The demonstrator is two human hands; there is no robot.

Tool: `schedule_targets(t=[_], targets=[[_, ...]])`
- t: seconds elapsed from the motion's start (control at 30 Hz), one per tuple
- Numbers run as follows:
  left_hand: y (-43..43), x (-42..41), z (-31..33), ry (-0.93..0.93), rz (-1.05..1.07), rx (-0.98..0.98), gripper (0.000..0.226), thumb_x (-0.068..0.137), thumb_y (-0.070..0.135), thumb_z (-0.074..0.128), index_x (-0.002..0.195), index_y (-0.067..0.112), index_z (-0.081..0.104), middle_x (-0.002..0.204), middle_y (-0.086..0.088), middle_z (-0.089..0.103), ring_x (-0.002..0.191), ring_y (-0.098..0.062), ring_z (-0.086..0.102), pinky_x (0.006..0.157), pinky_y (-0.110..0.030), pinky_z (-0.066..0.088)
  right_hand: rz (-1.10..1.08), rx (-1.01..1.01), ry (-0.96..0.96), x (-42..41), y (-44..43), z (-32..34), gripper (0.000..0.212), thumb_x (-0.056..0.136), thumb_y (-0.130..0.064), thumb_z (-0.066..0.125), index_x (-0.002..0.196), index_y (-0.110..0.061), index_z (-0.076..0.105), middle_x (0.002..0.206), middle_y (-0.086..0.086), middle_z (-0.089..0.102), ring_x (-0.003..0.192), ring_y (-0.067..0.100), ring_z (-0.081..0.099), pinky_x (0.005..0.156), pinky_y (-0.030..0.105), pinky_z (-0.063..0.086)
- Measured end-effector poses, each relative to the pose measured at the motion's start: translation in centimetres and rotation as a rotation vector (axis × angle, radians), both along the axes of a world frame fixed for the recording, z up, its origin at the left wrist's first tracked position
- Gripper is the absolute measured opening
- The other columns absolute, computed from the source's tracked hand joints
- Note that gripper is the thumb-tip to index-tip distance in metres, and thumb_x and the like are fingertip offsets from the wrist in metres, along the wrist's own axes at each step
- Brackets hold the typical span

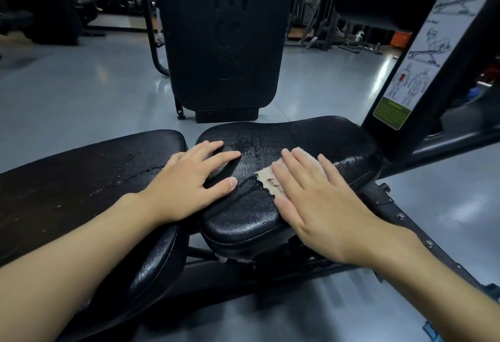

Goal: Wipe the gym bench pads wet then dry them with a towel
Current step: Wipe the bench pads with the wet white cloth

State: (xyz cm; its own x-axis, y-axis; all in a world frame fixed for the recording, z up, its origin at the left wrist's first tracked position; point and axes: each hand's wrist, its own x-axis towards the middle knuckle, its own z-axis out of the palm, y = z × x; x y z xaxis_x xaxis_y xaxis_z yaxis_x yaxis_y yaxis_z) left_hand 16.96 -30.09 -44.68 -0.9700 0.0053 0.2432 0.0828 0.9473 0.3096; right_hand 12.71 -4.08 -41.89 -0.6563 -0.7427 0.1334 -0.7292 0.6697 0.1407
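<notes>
The right hand (319, 203) lies flat, fingers straight and together, pressing a beige cloth (270, 179) onto the seat pad (311, 138) — the cloth shows only at the fingertips and beside the thumb. The pad's black surface glistens wet around it. The left hand (189, 182) rests open across the gap, fingers spread on the seat pad's near edge, wrist over the long pad (81, 179) — cracked, dull. Behind stands an upright back pad (224, 30).

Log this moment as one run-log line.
step: wiping seat pad | right hand: flat, pressing cloth on pad | left hand: flat, resting on pad's left edge | pad: wet streaks visible
</notes>
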Motion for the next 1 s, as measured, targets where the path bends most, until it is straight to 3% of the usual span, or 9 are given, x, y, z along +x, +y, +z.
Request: schedule_targets(t=[0.07,0.2,0.3,0.37,0.5,0.57,0.7,0.93,1.0], targets=[[0.2,0.3,0.0,0.062,0.054,-0.027,0.064,0.082,0.075,0.025,0.139,0.049,0.038,0.153,0.01,0.031,0.144,-0.011,0.024,0.115,-0.044,0.017,-0.017,-0.014,-0.017,0.5,0.4,-0.1,0.072,0.095,-0.052,-0.004,0.159,-0.021,0.008,0.167,0.003,-0.002,0.152,0.017,-0.011,0.121,0.051,-0.002],[-0.1,0.8,0.6,0.022,0.105,-0.066,0.066,0.081,0.076,0.022,0.136,0.044,0.04,0.145,0.014,0.038,0.131,-0.012,0.041,0.112,-0.043,0.023,-0.02,-0.041,0.009,-0.1,-0.4,0.0,0.074,0.094,-0.052,-0.004,0.158,-0.021,0.021,0.166,0.005,0.013,0.153,0.019,0.004,0.122,0.047,0.004],[-1.2,1.3,0.5,-0.044,0.066,-0.064,0.069,0.08,0.08,0.019,0.142,0.051,0.03,0.154,0.019,0.028,0.135,-0.008,0.036,0.117,-0.038,0.018,-0.027,0.013,-0.043,-2.9,-3.1,0.9,0.076,0.091,-0.052,-0.008,0.157,-0.023,0.013,0.167,0.003,0.007,0.153,0.018,0.001,0.123,0.044,0.002],[-1.5,1.6,0.1,-0.036,0.05,-0.022,0.071,0.08,0.081,0.017,0.145,0.053,0.026,0.157,0.021,0.023,0.141,-0.002,0.027,0.121,-0.038,0.013,-0.066,0.051,-0.123,-5.8,-5.9,1.6,0.065,0.099,-0.049,0.003,0.158,-0.022,0.01,0.167,0.004,0.003,0.153,0.018,-0.002,0.123,0.044,0.001],[-1.5,1.7,-0.2,-0.032,0.055,-0.001,0.07,0.081,0.079,0.018,0.146,0.053,0.027,0.158,0.024,0.019,0.141,0.006,0.02,0.122,-0.035,0.009,-0.111,0.082,-0.213,-11.7,-11.7,2.0,0.058,0.101,-0.045,0.015,0.149,-0.018,0.031,0.161,0.011,0.023,0.15,0.026,0.017,0.119,0.049,0.013],[-1.5,1.7,0.0,-0.028,0.057,0.007,0.07,0.08,0.079,0.019,0.145,0.053,0.028,0.157,0.026,0.019,0.134,0.012,0.019,0.121,-0.03,0.006,-0.148,0.098,-0.244,-13.7,-13.8,2.2,0.059,0.098,-0.047,0.014,0.145,-0.018,0.035,0.156,0.011,0.032,0.144,0.029,0.029,0.115,0.051,0.021],[-1.4,1.8,0.2,-0.019,0.065,0.025,0.069,0.078,0.077,0.021,0.143,0.053,0.031,0.154,0.029,0.021,0.117,0.021,0.014,0.114,-0.022,0.007,-0.16,0.123,-0.327,-15.5,-15.7,2.4,0.066,0.098,-0.053,0.012,0.153,-0.021,0.026,0.159,0.012,0.027,0.144,0.033,0.03,0.116,0.051,0.024],[-1.5,1.9,-0.1,-0.005,0.063,0.023,0.068,0.08,0.076,0.022,0.143,0.051,0.033,0.154,0.028,0.022,0.124,0.018,0.018,0.116,-0.023,0.008,-0.06,0.088,-0.189,-12.3,-13.1,2.0,0.059,0.097,-0.047,0.014,0.139,-0.018,0.042,0.147,0.01,0.04,0.14,0.029,0.033,0.114,0.05,0.024],[-1.5,2.0,0.0,-0.013,0.064,0.031,0.068,0.08,0.076,0.022,0.143,0.052,0.033,0.154,0.028,0.022,0.123,0.017,0.017,0.117,-0.024,0.008,-0.003,0.087,-0.132,-10.0,-11.3,1.7,0.055,0.1,-0.044,0.017,0.143,-0.017,0.038,0.154,0.011,0.032,0.147,0.026,0.022,0.118,0.048,0.018]])
